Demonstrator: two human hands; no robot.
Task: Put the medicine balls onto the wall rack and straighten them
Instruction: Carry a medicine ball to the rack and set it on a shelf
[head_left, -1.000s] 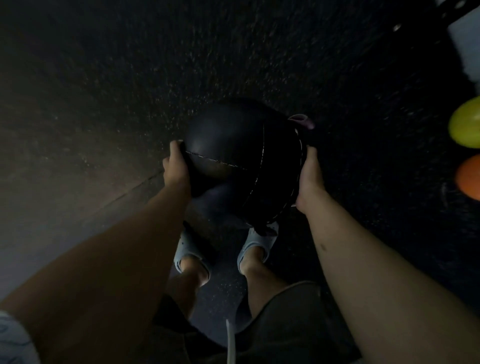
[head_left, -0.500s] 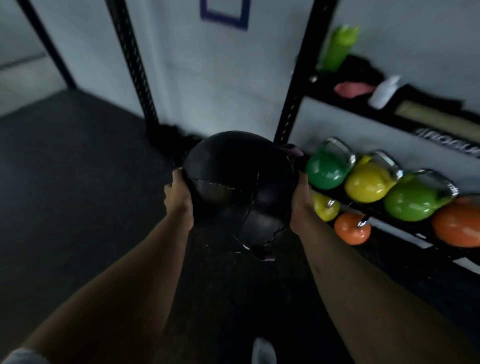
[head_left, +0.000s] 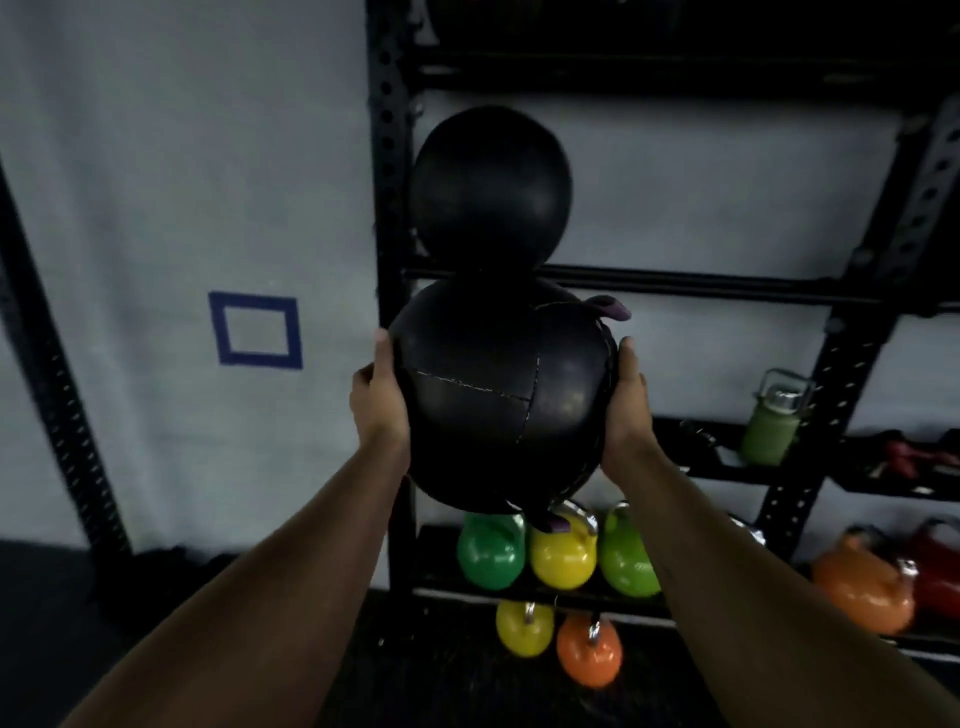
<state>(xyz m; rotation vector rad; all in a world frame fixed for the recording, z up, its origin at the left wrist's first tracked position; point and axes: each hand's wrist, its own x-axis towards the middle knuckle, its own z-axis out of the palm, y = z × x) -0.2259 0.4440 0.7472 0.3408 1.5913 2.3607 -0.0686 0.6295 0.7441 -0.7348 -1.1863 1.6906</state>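
Note:
I hold a black stitched medicine ball (head_left: 498, 395) with purple tabs at chest height in front of the black wall rack (head_left: 387, 208). My left hand (head_left: 376, 397) presses its left side and my right hand (head_left: 626, 405) its right side. A second black medicine ball (head_left: 491, 184) rests on the rack's horizontal bar (head_left: 701, 283), directly above and behind the held one, against the left upright. The held ball hides the lower edge of that ball.
Lower shelf holds green (head_left: 491, 553), yellow (head_left: 563, 558) and light green kettlebells; smaller yellow (head_left: 524, 629) and orange (head_left: 589, 649) ones sit on the floor. A green bottle (head_left: 771, 426) stands on a right shelf. Orange and red kettlebells lie far right. Blue tape square (head_left: 255, 331) marks the wall.
I have lifted the ball from near the floor up to the rack's level, and my view has risen from the floor to the rack and the ball resting on it.

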